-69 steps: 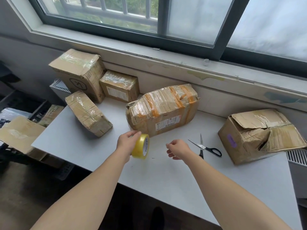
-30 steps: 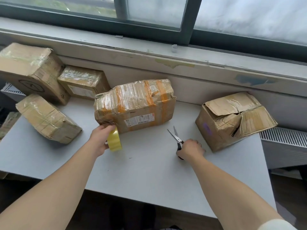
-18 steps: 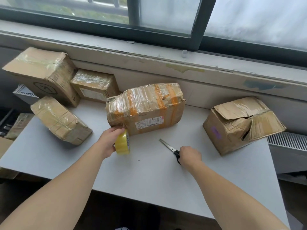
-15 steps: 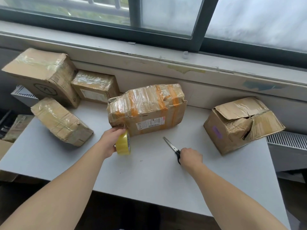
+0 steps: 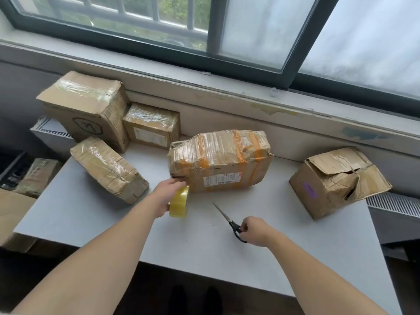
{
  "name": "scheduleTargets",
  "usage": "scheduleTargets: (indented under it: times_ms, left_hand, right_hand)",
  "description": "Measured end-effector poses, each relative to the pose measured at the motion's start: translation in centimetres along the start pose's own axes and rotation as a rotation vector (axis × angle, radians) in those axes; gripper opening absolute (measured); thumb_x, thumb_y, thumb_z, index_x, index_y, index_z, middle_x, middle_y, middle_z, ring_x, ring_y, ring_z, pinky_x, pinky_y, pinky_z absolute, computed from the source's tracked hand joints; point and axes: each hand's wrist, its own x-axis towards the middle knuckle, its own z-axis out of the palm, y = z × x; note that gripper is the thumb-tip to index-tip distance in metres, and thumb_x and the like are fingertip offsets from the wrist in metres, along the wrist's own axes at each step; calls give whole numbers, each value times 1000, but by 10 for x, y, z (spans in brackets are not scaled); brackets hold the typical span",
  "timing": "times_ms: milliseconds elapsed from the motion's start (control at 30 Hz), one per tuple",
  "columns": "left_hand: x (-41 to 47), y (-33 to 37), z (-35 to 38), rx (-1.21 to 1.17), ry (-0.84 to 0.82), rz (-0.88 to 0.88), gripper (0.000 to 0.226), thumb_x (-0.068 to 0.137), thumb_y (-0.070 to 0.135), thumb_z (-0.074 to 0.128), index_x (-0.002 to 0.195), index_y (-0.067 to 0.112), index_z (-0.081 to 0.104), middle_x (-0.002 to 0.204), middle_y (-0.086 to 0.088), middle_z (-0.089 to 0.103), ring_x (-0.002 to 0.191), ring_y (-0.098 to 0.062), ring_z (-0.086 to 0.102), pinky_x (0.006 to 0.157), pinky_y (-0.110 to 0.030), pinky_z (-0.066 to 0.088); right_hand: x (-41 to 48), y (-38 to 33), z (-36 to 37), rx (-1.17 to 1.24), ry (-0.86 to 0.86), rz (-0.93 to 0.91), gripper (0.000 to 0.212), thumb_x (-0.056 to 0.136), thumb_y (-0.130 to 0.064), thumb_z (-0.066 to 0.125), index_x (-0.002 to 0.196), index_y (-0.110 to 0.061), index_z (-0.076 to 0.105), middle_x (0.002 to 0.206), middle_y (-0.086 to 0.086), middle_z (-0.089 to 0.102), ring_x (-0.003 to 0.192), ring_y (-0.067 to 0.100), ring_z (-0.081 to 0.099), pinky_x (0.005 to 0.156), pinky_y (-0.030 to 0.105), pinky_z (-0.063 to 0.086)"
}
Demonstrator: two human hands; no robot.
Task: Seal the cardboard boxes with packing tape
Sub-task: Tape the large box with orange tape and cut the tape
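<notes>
Yellow tape roll (image 5: 179, 202) at the middle box (image 5: 225, 164), scissors (image 5: 229, 220) in hand.
The left hand (image 5: 166, 194) has its grip round the tape roll at that box's 7 o'clock corner (box toward the surface's (image 5: 91, 214) 12 o'clock); the right hand (image 5: 256, 230) has its grip on the scissors' handles, blades toward 11 o'clock.

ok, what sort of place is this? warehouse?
Probably a makeshift packing spot in a home or small office, not a warehouse: a grey table pushed under a window, a radiator beside it, and a few battered, heavily taped boxes.
</notes>
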Motion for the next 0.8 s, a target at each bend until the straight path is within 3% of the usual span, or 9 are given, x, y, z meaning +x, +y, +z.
scheduleTargets:
  times_ms: [100,233,400,533,667,800]
  left_hand:
    - [-4,3,1,0,-59,13,11,100,27,66,111,27,66,111,-2,70,103,-27,67,94,-46,55]
    - [-9,2,2,-3,-93,43,5,100,29,67,105,29,67,112,-3,69,99,-27,66,88,-42,54]
    - [-12,-2,-5,47,-110,59,11,98,32,70,108,29,71,117,-5,68,96,-27,65,78,-38,55]
    - [-9,-10,-12,65,-103,64,19,100,31,67,118,26,70,118,-3,67,96,-23,64,73,-34,53]
    - [-4,-22,-15,54,-72,48,11,100,29,66,109,28,73,119,-4,68,100,-25,63,79,-37,52]
    - [2,-32,-13,26,-72,9,29,98,32,69,126,23,67,121,-3,67,103,-24,63,81,-38,53]
  right_hand:
    - [-15,-2,-23,41,-45,-82,11,94,-29,61,88,-22,67,88,0,66,87,22,62,63,26,44]
    - [-39,-7,-57,145,-50,-75,43,83,-63,71,90,-21,63,84,-4,69,72,13,56,67,26,45]
    - [-51,-36,-93,13,-13,-136,66,70,-84,68,90,-22,66,81,-10,64,79,13,61,72,28,42]
    - [-45,-67,-119,-77,-16,-196,66,69,-86,68,91,-23,69,86,-9,66,83,13,62,71,28,43]
    - [-32,-91,-142,-163,-57,-260,62,73,-82,69,88,-22,71,86,-7,66,83,13,60,72,28,42]
    - [-22,-108,-153,-296,-98,-284,66,77,-80,67,93,-17,73,85,-5,64,77,13,56,67,28,40]
